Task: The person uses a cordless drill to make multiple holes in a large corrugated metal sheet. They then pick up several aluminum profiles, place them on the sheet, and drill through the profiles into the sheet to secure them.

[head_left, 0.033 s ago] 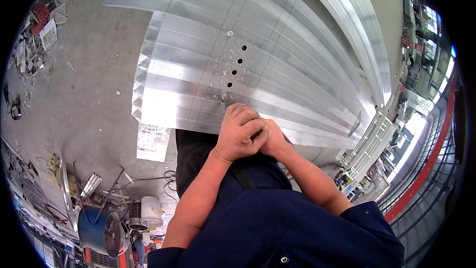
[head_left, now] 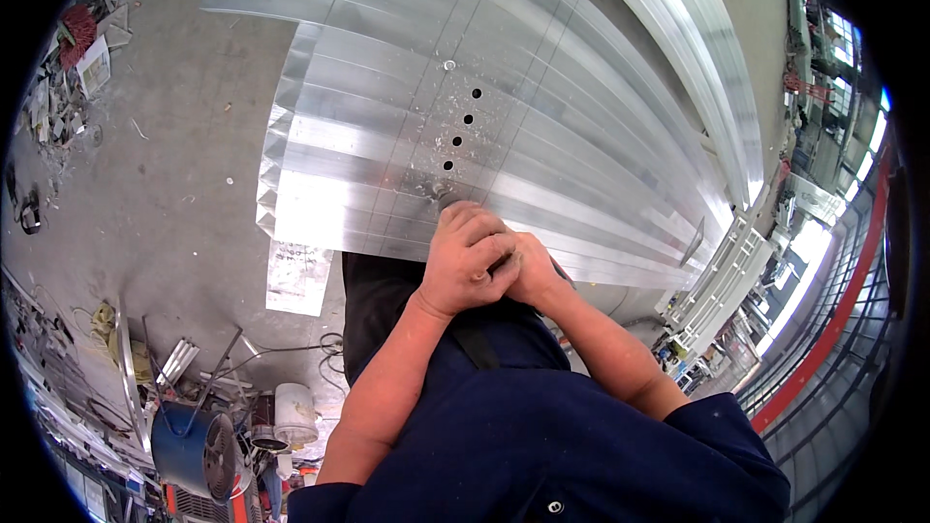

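Observation:
A stack of long ribbed aluminium profiles (head_left: 368, 136) lies in front of me, with a row of round drilled holes (head_left: 462, 120) across one profile. Both hands are clasped together at the near end of that row. My left hand (head_left: 463, 257) wraps over my right hand (head_left: 535, 273). They close around a small tool (head_left: 442, 197); only its tip shows, touching the metal among fine shavings. The rest of the tool is hidden by my fingers.
More long aluminium profiles (head_left: 668, 68) run off to the right. The concrete floor (head_left: 165, 184) lies to the left, with scrap at its far left edge. A blue drum-shaped machine (head_left: 194, 450), a white bucket (head_left: 294, 415) and cables sit at the lower left. Red railing (head_left: 833, 329) curves along the right.

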### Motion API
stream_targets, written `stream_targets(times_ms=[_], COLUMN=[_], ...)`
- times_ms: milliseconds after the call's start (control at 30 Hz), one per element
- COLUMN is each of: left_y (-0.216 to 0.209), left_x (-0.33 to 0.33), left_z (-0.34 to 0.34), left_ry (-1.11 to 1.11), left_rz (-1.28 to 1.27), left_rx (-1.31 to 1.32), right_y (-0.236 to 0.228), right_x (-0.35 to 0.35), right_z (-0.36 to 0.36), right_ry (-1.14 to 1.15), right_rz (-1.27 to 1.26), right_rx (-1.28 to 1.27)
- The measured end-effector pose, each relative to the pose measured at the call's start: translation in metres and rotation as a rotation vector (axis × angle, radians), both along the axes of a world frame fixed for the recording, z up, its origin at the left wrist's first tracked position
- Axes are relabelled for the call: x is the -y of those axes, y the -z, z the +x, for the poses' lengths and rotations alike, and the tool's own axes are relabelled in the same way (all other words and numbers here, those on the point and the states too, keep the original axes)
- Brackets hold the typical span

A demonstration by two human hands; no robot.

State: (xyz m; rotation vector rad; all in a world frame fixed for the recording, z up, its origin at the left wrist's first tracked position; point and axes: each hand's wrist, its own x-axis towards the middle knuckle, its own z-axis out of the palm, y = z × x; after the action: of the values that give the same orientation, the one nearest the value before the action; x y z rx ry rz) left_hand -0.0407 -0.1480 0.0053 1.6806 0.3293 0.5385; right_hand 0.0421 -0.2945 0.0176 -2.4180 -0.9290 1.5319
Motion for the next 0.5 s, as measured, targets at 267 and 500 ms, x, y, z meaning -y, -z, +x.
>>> stream_targets(times_ms=[267, 500], left_y=[0.001, 0.004], left_x=[-0.01, -0.011], left_z=[-0.002, 0.001], left_ry=[-0.043, -0.064], left_rz=[-0.052, -0.085], left_rx=[-0.004, -0.033], right_y=[-0.01, -0.018], right_x=[-0.022, -0.04], right_z=[-0.001, 0.012], right_ry=[0.05, 0.005], right_rz=[-0.047, -0.072], right_rx=[0.091, 0.002])
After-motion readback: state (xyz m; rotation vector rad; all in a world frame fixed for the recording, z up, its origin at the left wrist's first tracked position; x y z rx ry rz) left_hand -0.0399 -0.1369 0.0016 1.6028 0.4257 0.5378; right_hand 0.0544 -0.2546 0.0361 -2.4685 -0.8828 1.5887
